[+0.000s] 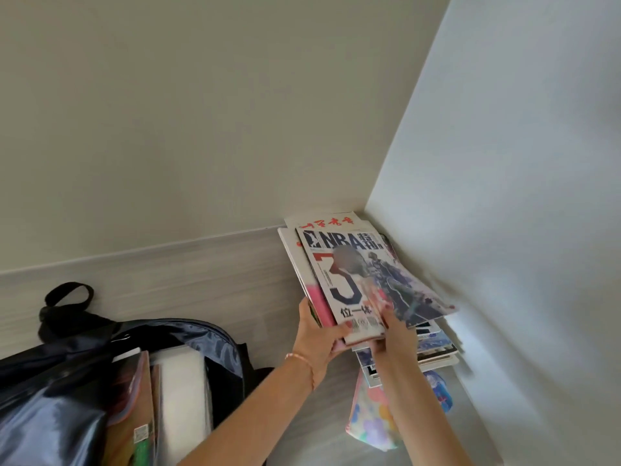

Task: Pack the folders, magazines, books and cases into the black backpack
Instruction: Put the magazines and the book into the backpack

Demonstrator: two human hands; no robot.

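The black backpack (57,391) lies open at the lower left, with a book (134,405) and a white folder (183,388) standing inside. In the right corner a stack of magazines (433,348) rests on the table. Both hands hold a bundle of magazines with the NBA magazine (353,277) on top, raised above the stack. My left hand (319,334) grips the bundle's near left corner. My right hand (393,334) holds its near edge, thumb on the cover. A floral case (369,418) and a blue case (440,388) lie nearer me, partly under my right forearm.
The light wood table (201,280) meets a beige wall (201,112) at the back and a white wall (521,196) on the right. The backpack's carry loop (69,294) sticks up at the far left.
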